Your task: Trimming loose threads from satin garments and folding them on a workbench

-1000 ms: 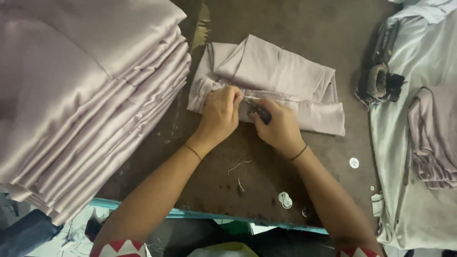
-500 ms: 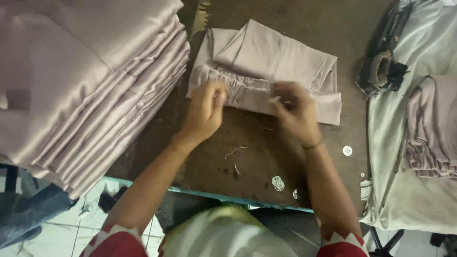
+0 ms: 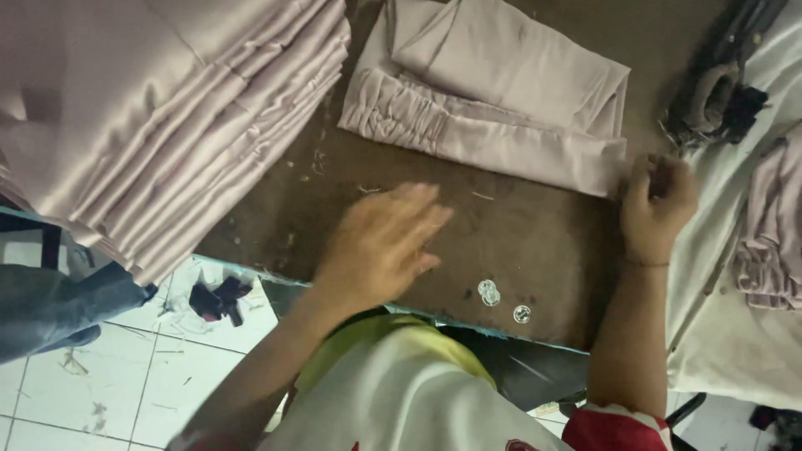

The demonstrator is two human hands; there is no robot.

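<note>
A folded pale mauve garment (image 3: 493, 100) with a gathered band lies on the brown worktable (image 3: 535, 242). My left hand (image 3: 380, 242) hovers flat and blurred over the table's near part, fingers apart, holding nothing, below the garment. My right hand (image 3: 657, 205) is curled into a fist at the garment's right end, touching its corner; whether something small sits inside the fist is hidden.
A tall stack of folded mauve fabric (image 3: 159, 125) fills the left. Clear round buttons (image 3: 488, 291) lie near the table's front edge. A dark tool (image 3: 714, 96) sits at the upper right beside white cloth (image 3: 743, 334) and a bunched mauve piece (image 3: 773, 234). Tiled floor lies below.
Both hands have left the garment's gathered band: the left drew back toward me, the right slid to the garment's right end. The view has also shifted downward.
</note>
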